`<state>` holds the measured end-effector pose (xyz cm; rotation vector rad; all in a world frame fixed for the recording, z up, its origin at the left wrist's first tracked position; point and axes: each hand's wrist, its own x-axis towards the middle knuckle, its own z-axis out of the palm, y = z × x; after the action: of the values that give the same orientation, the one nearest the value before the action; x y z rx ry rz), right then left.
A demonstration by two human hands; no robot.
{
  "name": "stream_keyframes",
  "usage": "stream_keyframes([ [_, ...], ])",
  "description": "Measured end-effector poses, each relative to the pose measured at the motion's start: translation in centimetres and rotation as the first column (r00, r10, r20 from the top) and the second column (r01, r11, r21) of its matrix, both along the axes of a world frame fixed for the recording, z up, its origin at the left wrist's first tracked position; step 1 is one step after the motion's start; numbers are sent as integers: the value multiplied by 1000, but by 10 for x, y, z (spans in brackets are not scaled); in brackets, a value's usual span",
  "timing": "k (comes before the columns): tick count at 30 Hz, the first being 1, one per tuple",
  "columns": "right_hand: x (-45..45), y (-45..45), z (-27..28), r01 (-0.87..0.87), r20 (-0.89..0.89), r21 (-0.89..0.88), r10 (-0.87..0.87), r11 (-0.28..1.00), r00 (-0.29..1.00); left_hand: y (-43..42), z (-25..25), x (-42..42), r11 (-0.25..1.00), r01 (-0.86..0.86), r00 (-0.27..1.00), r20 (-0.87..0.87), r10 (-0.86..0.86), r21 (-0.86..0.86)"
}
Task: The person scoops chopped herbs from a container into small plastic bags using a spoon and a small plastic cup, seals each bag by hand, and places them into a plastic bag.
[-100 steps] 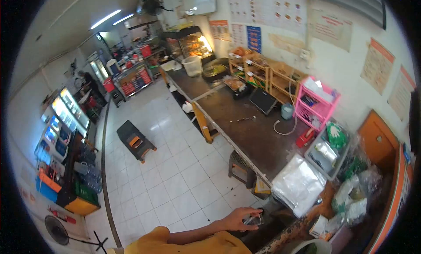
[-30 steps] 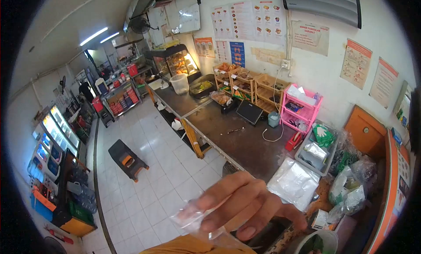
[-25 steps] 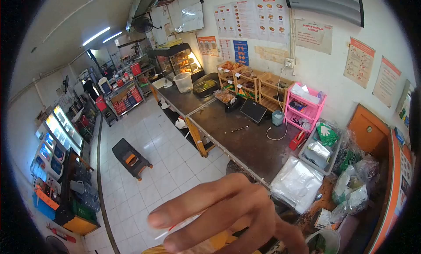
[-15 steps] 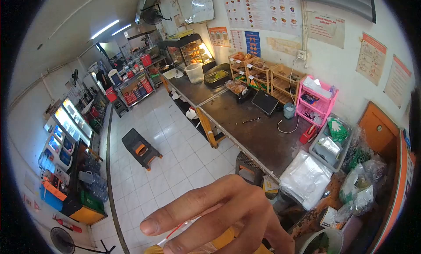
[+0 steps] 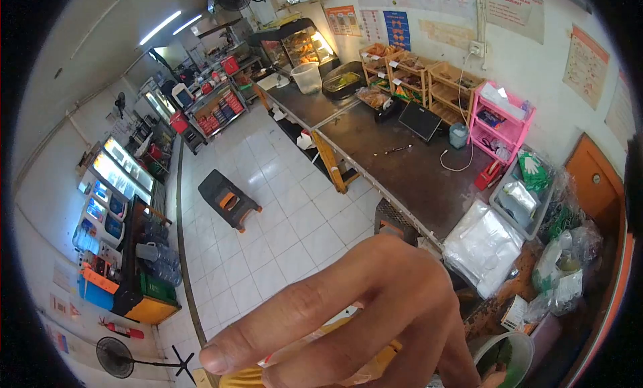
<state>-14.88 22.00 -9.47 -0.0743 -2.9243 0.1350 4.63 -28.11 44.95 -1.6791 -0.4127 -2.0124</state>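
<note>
My right hand [image 5: 362, 314] is large and close in the bottom middle, its fingers stretched leftward and somewhat apart. Its thumb and palm side are hidden. Behind the fingers show a clear, shiny piece with a thin red line [image 5: 269, 358] and some yellow cloth [image 5: 244, 378]. I cannot tell whether the hand touches the clear piece. My left hand is not in view.
A long dark counter [image 5: 418, 177] holds a tablet [image 5: 420, 121], a pink rack [image 5: 499, 123] and plastic bags [image 5: 483, 247]. A black stool [image 5: 228, 197] stands on the tiled floor [image 5: 281, 247]. A bucket [image 5: 522, 354] sits lower right; a standing fan [image 5: 115, 356] lower left.
The view has tilted down and turned, so the room sits differently in the frame. My right hand looks larger and reaches a little further left and higher.
</note>
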Motion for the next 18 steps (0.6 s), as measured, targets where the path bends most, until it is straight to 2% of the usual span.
stream_keyframes([
  [4, 15, -56, 79, 74, -25, -306, -85, 949, 996, -4, -5, 2, 1000, -13, 1000, 11, 13, 1],
  [6, 23, -75, 111, 91, 54, -280, -79, 956, 995, -5, -22, -3, 1000, -12, 1000, 28, 12, 9],
  [9, 32, -73, 121, 114, 75, -262, -97, 958, 992, -18, -50, -8, 1000, -22, 994, 108, 20, 22],
  [12, 31, -75, 124, 108, 127, -244, -79, 964, 989, -38, -110, -15, 996, -86, 928, 364, 84, -12],
  [15, 27, -83, 127, 84, 155, -235, -48, 968, 987, -56, -224, -7, 978, -137, 702, 680, 210, -160],
  [17, 29, -82, 131, 69, 153, -221, -36, 973, 988, -54, -305, 24, 954, -128, 393, 869, 300, -271],
  [18, 32, -84, 135, 66, 159, -217, -31, 974, 987, -46, -315, 34, 942, -123, 310, 890, 335, -312],
])
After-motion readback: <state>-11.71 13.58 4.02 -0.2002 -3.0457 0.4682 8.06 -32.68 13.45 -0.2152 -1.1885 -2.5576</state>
